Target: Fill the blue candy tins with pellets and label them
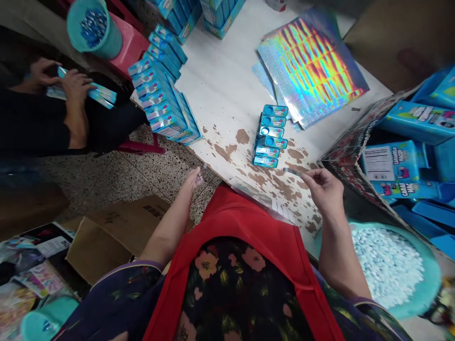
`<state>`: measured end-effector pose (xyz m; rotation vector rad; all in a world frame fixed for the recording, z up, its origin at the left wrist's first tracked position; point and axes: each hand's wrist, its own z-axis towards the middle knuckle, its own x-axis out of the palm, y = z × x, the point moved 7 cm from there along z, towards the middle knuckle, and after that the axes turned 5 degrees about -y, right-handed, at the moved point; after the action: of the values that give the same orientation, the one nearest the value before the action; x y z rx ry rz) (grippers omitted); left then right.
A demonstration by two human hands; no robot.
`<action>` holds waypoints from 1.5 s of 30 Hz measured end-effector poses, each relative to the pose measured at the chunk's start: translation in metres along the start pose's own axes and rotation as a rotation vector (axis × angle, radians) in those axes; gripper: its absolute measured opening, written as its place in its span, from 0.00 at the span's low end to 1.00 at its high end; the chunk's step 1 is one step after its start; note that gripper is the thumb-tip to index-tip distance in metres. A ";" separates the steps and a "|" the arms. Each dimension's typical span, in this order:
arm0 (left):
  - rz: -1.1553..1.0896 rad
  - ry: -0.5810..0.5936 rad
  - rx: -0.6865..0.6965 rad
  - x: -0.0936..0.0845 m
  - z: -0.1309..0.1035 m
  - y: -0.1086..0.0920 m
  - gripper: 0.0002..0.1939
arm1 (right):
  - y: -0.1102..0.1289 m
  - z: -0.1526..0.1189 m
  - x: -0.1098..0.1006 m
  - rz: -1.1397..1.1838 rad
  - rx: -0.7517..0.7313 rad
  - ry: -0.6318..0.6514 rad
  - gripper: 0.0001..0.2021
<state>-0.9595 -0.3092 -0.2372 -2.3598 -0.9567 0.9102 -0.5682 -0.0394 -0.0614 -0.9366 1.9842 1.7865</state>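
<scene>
My right hand (324, 188) is closed in a pinch above the front of the table, and a thin greyish strip (293, 171) sticks out from its fingertips. Just left of the strip stands a row of small blue tins (270, 136), lined up in a blue box; one or two jut out slightly. Off the table's front edge, my left hand (196, 178) has its fingers drawn together. Something tiny and pale shows near its fingertips, too small to name.
Holographic sheets (313, 66) lie at the back of the worn white table (220, 80). Filled blue boxes (165, 106) line its left edge. At right are a carton of blue boxes (391, 166) and a basin of pale sweets (387, 265). A co-worker's hands (76, 85) hold blue boxes.
</scene>
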 end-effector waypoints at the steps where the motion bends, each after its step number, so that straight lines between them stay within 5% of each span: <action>1: 0.021 -0.051 0.044 -0.008 -0.005 -0.004 0.17 | -0.002 0.000 -0.002 0.001 0.003 -0.007 0.12; 4: 0.079 -0.199 0.204 -0.024 -0.023 -0.030 0.08 | -0.004 0.000 -0.003 0.011 0.003 -0.017 0.13; 6: 0.117 -0.177 0.352 -0.008 -0.038 -0.060 0.05 | -0.002 0.000 -0.002 0.016 0.000 -0.012 0.14; 10: 0.157 0.160 0.705 0.088 -0.084 -0.131 0.11 | 0.003 -0.001 -0.001 0.018 0.003 -0.003 0.15; 14: 0.045 0.291 0.676 0.172 -0.107 -0.167 0.31 | -0.002 -0.003 -0.007 0.025 0.024 -0.017 0.14; 17: 0.071 0.282 0.654 0.202 -0.100 -0.174 0.38 | -0.009 -0.004 -0.010 0.049 0.053 -0.038 0.14; 23: 0.205 0.317 0.579 0.204 -0.082 -0.174 0.39 | 0.006 0.001 -0.004 0.069 0.033 -0.023 0.12; 28: 0.108 0.240 0.885 0.172 -0.145 -0.205 0.30 | 0.043 0.005 -0.004 0.103 -0.031 0.040 0.10; 30: -0.013 0.515 0.922 0.176 -0.181 -0.208 0.26 | 0.058 0.003 -0.008 0.123 -0.054 0.059 0.09; 33: -0.085 1.082 0.747 0.199 -0.222 -0.194 0.33 | 0.074 -0.003 -0.013 0.170 -0.067 0.096 0.10; 36: -0.092 1.289 0.498 0.216 -0.229 -0.175 0.31 | 0.074 -0.005 -0.011 0.215 -0.038 0.141 0.12; 40: -0.061 1.102 0.334 0.220 -0.207 -0.159 0.16 | 0.054 0.001 0.006 0.303 0.075 0.098 0.13; 45: -0.015 0.755 0.481 0.198 -0.171 -0.161 0.09 | 0.038 0.019 0.053 0.367 0.192 -0.029 0.11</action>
<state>-0.8021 -0.0819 -0.1045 -1.9994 -0.3878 0.1531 -0.6354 -0.0341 -0.0692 -0.5086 2.3783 1.7268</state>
